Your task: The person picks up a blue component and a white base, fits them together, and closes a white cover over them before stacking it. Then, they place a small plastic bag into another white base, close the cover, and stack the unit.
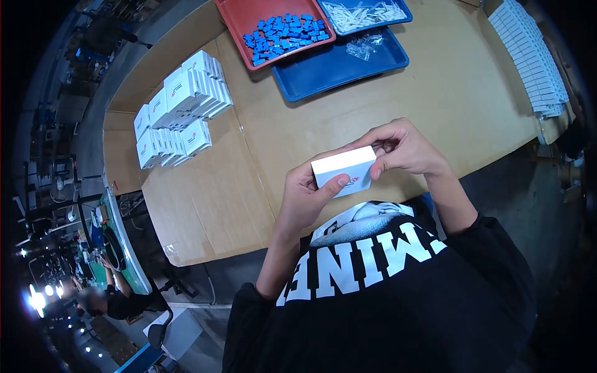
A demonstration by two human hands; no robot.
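A small white box [344, 172] with a printed logo is held up in front of my chest, above the near edge of the cardboard-covered table [261, 149]. My left hand [309, 196] grips it from the left, the thumb lying across its printed face. At the box's right end, my right hand [404, 151] pinches the side with thumb and fingers. The box looks closed from here. Its far side and the fingertips behind it are hidden.
Stacks of similar white boxes [180, 102] stand at the left. A red tray [233, 25] of blue pieces, a blue tray [401, 9] of white pieces and another blue tray [336, 78] with clear plastic lie at the back. White boxes [528, 56] line the right edge. A person [118, 298] sits far left.
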